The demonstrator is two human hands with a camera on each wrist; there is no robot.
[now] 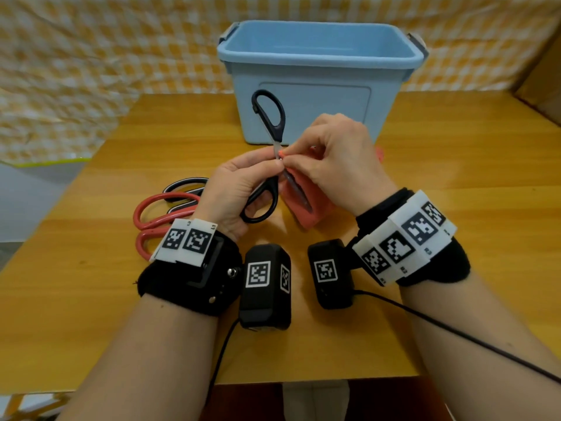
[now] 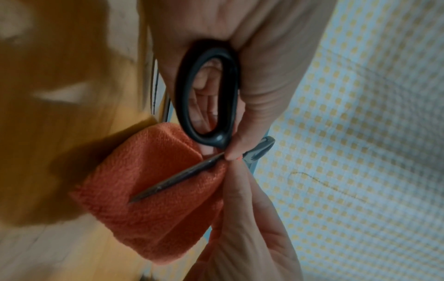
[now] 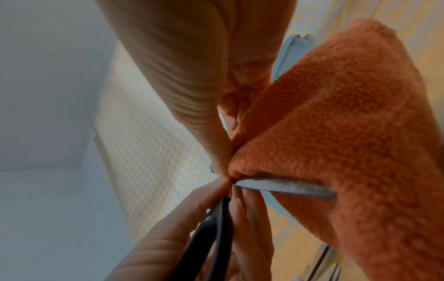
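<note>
— Status check: what's closest to you?
— My left grip (image 1: 239,189), fingers curled round one handle loop of the black scissors (image 1: 276,147). They're spread wide and held above the surface (image 1: 455,177).
— And the other side?
— My right grip (image 1: 337,159) pinches the orange cloth (image 1: 306,208) right at the pivot, touching my left fingertips. One blade lies across the cloth; the free handle loop sticks up, away from me.
— Anything else?
— Just left of my left grip lie red scissors (image 1: 165,196) and black-and-white scissors (image 1: 185,180). Farther back stands an open blue bin (image 1: 315,113), a checked cloth (image 1: 91,71) behind it.
</note>
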